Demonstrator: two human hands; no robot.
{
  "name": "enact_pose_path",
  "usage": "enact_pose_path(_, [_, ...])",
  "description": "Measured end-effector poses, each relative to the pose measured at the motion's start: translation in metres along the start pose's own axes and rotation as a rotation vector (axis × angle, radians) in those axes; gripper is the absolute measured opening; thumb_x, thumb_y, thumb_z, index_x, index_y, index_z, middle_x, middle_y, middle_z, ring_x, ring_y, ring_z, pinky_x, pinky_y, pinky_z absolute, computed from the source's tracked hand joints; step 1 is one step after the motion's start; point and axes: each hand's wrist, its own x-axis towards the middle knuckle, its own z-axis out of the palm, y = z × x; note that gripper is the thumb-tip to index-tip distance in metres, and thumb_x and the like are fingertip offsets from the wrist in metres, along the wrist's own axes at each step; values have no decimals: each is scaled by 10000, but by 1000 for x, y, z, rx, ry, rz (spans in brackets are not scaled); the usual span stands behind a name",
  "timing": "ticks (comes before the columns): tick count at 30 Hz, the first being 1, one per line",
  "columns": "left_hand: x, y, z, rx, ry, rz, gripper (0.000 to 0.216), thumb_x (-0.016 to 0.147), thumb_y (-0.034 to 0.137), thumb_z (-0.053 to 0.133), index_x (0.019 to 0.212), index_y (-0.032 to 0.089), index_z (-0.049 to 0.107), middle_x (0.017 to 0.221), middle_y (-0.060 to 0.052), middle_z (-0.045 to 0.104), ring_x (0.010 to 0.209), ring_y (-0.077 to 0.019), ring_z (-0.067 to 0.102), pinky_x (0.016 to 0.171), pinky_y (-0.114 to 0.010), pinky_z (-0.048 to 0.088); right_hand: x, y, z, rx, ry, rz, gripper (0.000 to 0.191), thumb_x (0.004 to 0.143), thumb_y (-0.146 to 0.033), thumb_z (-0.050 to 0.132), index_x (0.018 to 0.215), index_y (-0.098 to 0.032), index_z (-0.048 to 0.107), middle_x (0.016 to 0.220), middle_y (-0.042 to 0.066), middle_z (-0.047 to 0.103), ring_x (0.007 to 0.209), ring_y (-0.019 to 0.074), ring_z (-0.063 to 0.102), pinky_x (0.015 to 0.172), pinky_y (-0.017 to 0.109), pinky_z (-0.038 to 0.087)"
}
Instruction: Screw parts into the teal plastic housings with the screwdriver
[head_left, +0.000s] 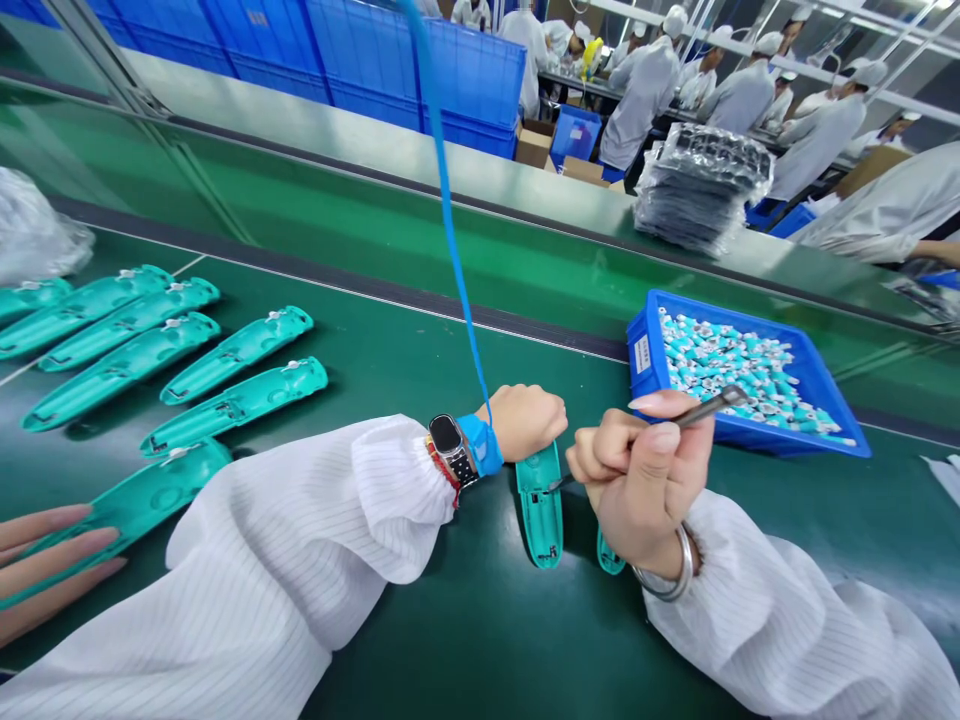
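Note:
My left hand (pixel 529 422), with a blue wrist strap and a watch at its wrist, is closed over the far end of a long teal plastic shell (pixel 541 515) on the bench; its fingertips are hidden. In my right hand (pixel 643 480) is a pair of grey metal tweezers (pixel 709 408), held slantwise. The tip reaches the inside of the shell near its middle, by small dark parts. A second teal shell (pixel 611 556) lies mostly hidden beneath my right hand.
Several teal shells (pixel 244 400) lie in a slanted row at left, where another person's hand (pixel 60 560) touches one. A blue bin (pixel 750 440) of small teal-and-white parts stands at right. The blue cord (pixel 450 220) rises from my left wrist. Wrapped packs (pixel 701 190) sit on the ledge.

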Motion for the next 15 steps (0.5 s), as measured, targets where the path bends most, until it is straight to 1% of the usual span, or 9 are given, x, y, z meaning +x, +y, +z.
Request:
enact_pose_path(5, [-1, -1, 1, 0, 25, 18, 292, 846, 318, 373, 767, 159, 605, 700, -77, 626, 702, -227, 612, 579, -286, 380, -3, 4, 1, 36, -37, -4, 113, 926, -322, 380, 894, -300, 486, 526, -86, 198, 371, 50, 165, 360, 162, 234])
enact_pose_path(8, [-2, 0, 1, -25, 32, 6, 348, 869, 324, 326, 759, 163, 615, 709, -79, 634, 690, -218, 610, 562, -280, 363, -8, 8, 2, 27, -55, -14, 116, 928, -326, 371, 882, -296, 473, 521, -88, 191, 367, 51, 162, 355, 158, 229])
enact_pose_path(12, [-2, 1, 1, -38, 24, -4, 390, 880, 349, 302, 749, 167, 621, 715, -81, 643, 691, -216, 612, 562, -280, 362, -10, 11, 2, 56, -92, -38, 124, 930, -303, 371, 892, -286, 488, 531, -84, 189, 371, 48, 177, 363, 159, 226])
enact_pose_path(15, [-1, 0, 3, -16, 40, -11, 384, 873, 329, 296, 753, 165, 622, 720, -82, 645, 704, -223, 619, 568, -285, 376, -7, 6, -1, 73, -95, -30, 127, 930, -299, 369, 898, -292, 491, 534, -83, 187, 376, 51, 179, 367, 160, 231])
